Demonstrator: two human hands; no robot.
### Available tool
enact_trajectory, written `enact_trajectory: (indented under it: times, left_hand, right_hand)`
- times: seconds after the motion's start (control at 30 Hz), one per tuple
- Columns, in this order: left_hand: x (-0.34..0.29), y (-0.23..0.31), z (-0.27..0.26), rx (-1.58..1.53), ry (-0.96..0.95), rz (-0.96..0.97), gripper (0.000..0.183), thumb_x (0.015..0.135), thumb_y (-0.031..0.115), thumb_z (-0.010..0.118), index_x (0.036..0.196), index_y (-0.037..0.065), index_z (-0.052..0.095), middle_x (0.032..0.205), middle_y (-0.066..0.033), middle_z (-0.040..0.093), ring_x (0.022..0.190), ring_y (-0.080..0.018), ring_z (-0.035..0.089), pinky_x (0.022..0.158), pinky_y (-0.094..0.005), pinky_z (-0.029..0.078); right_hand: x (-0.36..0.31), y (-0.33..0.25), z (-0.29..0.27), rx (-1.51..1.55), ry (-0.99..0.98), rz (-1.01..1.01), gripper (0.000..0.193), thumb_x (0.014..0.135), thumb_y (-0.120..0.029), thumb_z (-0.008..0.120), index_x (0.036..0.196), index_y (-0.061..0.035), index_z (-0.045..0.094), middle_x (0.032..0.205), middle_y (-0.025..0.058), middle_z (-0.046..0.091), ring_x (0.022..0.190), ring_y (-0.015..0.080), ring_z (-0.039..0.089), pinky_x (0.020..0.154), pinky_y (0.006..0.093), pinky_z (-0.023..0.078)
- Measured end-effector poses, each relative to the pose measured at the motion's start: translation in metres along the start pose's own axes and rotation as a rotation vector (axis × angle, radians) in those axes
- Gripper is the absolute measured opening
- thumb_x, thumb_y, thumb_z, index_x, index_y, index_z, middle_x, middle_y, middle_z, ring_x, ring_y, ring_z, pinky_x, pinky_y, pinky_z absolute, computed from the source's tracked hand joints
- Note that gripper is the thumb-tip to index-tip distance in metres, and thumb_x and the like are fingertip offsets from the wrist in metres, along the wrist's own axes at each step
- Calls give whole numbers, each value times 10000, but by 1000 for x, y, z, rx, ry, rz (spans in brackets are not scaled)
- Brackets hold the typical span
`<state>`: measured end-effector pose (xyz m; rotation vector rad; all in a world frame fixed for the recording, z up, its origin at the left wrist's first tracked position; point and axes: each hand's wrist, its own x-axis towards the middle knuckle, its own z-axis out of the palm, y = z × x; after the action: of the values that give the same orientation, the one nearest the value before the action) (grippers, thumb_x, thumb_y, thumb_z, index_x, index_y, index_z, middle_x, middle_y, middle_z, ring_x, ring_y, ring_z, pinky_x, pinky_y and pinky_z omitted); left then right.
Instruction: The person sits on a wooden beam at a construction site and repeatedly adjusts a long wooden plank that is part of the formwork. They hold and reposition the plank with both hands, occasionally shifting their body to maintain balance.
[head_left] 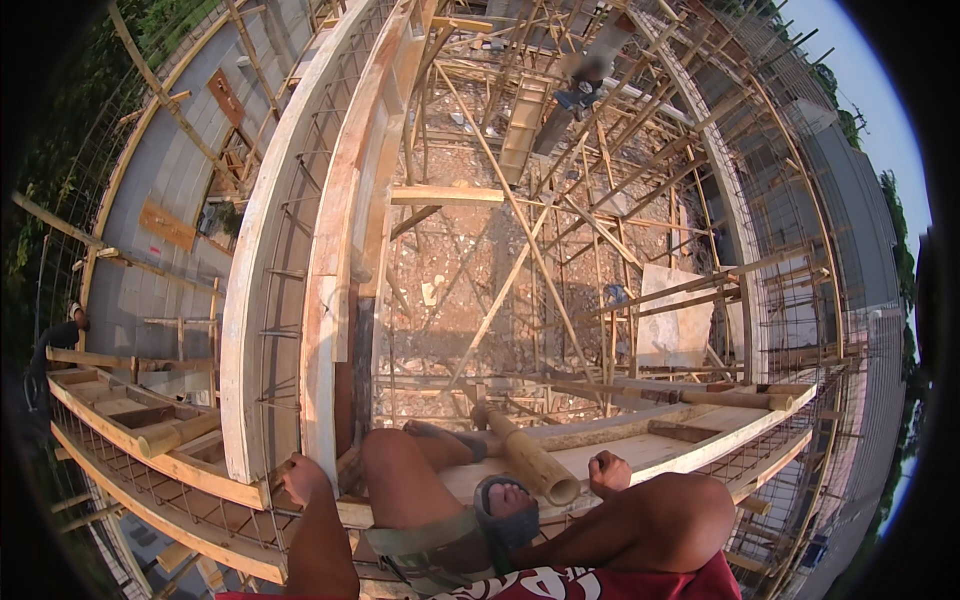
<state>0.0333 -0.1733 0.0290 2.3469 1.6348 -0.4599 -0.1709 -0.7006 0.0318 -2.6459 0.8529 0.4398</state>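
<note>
My left hand [298, 480] is at the lower end of the long formwork trough, where it meets a cross beam. Its fingers are curled in beside the steel bars [283, 335], and what they grip is hidden. My right hand [608, 473] is closed in a fist above the board edge [690, 455], to the right of a thick bamboo pole [530, 460]; anything inside it is too small to make out. The pole lies across the boards, its hollow end toward me. I sit on the formwork with bent knees, a dark sandal [507, 510] on one foot beside the pole.
Below lies rubble-strewn ground [450, 260], with bamboo props and diagonal braces [515, 215] rising from it. Another person [585, 85] sits high among the timbers at the far side. Another person's arm [65, 335] shows at the left edge. A grey wall [150, 250] stands left.
</note>
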Motion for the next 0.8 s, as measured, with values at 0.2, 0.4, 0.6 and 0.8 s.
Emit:
enact_trajectory:
  times: [0.2,0.4,0.6,0.8]
  left_hand:
    - [-5,6,-3,16,5,-1,527,967,425,380,1228,97,699,1267,-181,676,1177,-400,631,975,-573,468]
    - [-3,3,-1,8,25,-4,526,974,423,372,1221,95,700,1269,-183,673,1177,-406,629,985,-571,466]
    - [-9,6,-6,-6,17,7,533,967,425,373,1235,99,699,1273,-189,671,1182,-406,626,994,-572,457]
    - [-4,3,-3,-29,8,-3,536,955,426,385,1239,101,702,1272,-191,673,1189,-407,622,999,-575,450]
  right_hand:
    - [1,4,2,14,4,45,276,879,-316,607,887,-67,725,877,200,725,854,424,694,805,515,547]
    - [0,-3,0,15,50,-9,234,897,-258,600,878,-48,702,855,199,718,804,418,696,781,522,550]
    - [0,-2,0,23,42,2,235,891,-264,604,876,-51,701,839,197,715,794,422,694,768,525,550]
    - [-1,-1,0,0,54,-27,230,889,-261,599,869,-51,689,832,205,708,783,425,690,759,532,547]
